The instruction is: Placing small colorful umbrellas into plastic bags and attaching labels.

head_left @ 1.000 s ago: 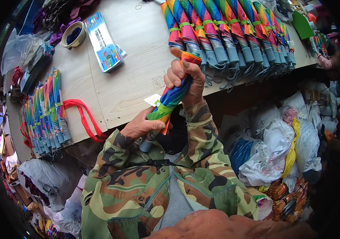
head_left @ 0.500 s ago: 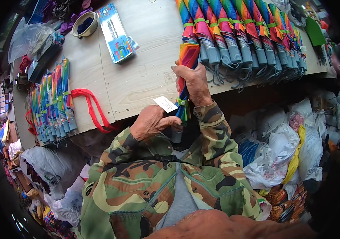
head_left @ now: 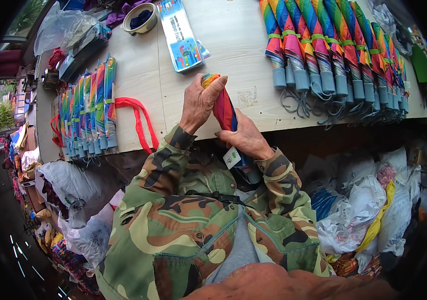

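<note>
A folded rainbow umbrella (head_left: 225, 112) slants in front of me at the table's near edge. My left hand (head_left: 199, 105) is closed around its upper end, thumb lying along the cloth. Lower down, my right hand (head_left: 248, 136) wraps the same umbrella from the right side. A small white tag (head_left: 232, 157) hangs just below the right hand. The grey handle (head_left: 252, 175) points down toward my jacket and is partly in shadow. My fingers hide much of the cloth.
Several rolled rainbow umbrellas with grey handles (head_left: 301, 80) lie at the table's right. A bundle of smaller ones (head_left: 87, 110) with a red strap (head_left: 141, 120) lies left. Printed blue-and-white packets (head_left: 179, 42) and a bowl (head_left: 148, 23) stand farther back. Plastic bags (head_left: 356, 210) fill the space below.
My left hand has moved from the umbrella's lower part up to its upper end. My right hand has slid down toward the handle. The tag now hangs below the right hand.
</note>
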Available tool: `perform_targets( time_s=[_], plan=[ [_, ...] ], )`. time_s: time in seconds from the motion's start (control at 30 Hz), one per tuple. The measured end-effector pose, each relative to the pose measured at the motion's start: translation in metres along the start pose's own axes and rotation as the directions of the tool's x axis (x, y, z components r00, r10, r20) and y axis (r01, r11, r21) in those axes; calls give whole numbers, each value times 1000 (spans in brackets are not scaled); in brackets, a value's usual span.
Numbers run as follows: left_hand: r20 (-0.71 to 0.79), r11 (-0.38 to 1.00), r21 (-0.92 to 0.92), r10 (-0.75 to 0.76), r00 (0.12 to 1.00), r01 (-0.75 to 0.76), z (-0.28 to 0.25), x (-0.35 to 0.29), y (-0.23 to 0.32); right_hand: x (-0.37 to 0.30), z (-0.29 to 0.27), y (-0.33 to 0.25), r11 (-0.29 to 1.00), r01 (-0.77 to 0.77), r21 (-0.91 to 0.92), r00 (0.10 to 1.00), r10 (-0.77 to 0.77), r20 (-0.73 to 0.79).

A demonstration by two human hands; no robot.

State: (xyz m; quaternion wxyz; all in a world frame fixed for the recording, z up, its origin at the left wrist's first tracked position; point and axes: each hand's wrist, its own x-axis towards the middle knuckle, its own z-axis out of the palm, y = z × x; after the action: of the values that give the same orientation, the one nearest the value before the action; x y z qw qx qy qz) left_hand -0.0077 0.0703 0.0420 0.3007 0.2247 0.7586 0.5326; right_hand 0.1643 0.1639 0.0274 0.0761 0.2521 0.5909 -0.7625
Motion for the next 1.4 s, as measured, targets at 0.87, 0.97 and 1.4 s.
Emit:
perform_targets(
  time_s=[0.87, 0.97, 1.4],
  plan=[
    [183, 328, 788, 684, 707, -521, -98, 64, -38, -26, -23, 5, 996, -8, 91, 992, 19, -122],
    [198, 392, 722, 673, 713, -570, -96, 56, -33, -25, -26, 11, 993, -3, 114, 992, 17, -123],
    [257, 677, 562, 403, 878, -475, -23, -8, -59, -42, -8, 10, 699, 362, -617, 842, -529, -105]
  ],
)
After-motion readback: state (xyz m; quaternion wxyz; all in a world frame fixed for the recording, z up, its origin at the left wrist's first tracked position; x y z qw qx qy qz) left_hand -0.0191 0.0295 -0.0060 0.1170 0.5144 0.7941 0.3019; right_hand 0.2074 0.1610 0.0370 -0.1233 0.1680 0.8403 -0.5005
